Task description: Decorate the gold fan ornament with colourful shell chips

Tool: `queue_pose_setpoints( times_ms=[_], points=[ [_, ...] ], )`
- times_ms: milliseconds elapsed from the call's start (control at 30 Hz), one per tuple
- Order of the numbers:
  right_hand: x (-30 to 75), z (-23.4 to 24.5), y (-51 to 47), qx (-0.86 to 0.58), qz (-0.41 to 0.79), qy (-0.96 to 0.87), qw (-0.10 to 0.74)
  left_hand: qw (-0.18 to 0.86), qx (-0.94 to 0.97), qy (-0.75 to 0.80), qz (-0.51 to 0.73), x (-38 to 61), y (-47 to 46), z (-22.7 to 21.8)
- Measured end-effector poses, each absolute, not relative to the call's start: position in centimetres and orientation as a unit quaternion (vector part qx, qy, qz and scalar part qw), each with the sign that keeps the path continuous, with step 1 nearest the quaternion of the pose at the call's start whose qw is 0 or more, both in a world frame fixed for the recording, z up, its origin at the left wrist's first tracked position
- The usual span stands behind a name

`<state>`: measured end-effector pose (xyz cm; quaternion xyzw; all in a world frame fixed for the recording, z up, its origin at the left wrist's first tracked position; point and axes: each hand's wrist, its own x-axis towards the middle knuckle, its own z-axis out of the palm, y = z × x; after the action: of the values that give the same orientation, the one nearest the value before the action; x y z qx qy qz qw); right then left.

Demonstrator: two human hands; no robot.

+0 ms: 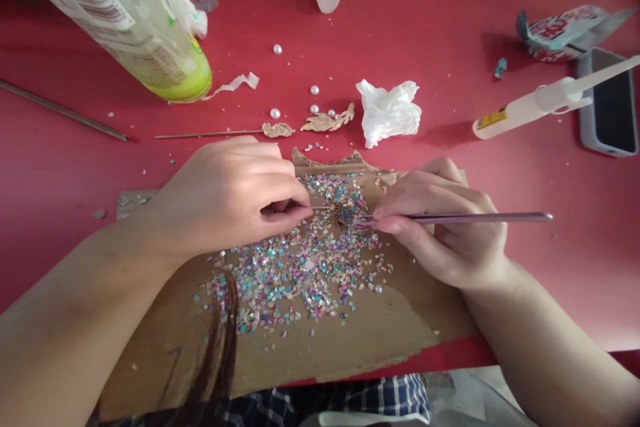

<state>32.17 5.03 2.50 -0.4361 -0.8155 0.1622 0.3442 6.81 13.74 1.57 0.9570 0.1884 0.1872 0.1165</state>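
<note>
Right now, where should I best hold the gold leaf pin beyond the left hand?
Probably pinch the leaf pin at its leaf end, from above: the wire stem lies flat on the table and looks too thin to grip.

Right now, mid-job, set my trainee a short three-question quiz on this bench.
1. True or false: the right hand holds a thin metal tool whose tip points at the small gold piece pinched in the fingers of the left hand.
2. Multiple choice: the coloured chips lie on A) a glass plate, B) a sheet of cardboard, C) a white tray.
3. Short answer: what white thing lies between the gold leaves and the syringe?
Key: 1 true; 2 B; 3 a crumpled tissue.
</note>
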Motion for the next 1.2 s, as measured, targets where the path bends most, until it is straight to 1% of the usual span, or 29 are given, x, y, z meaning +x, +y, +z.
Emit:
queue_pose_setpoints(
  times_ms=[933, 1000, 1100, 1200],
  points=[
    [32.21, 2.35, 5.04, -0.431, 0.176, -0.815, 0.345, 0.116, 0.956, 0.176, 0.204, 6.78, 13.81, 1.39],
    [32.34, 2.35, 4.98, -0.429, 0.182, -0.811, 0.353, 0.118, 0.956, 0.177, 0.200, 6.76, 13.79, 1.42],
    [32.68, 2.36, 4.88, -0.436, 0.195, -0.788, 0.388, 0.122, 0.956, 0.178, 0.200, 6.71, 13.69, 1.50],
    [33.12, 2.44, 4.87, -0.439, 0.186, -0.779, 0.407, 0.121, 0.955, 0.179, 0.204, 6.75, 13.58, 1.54]
  ],
)
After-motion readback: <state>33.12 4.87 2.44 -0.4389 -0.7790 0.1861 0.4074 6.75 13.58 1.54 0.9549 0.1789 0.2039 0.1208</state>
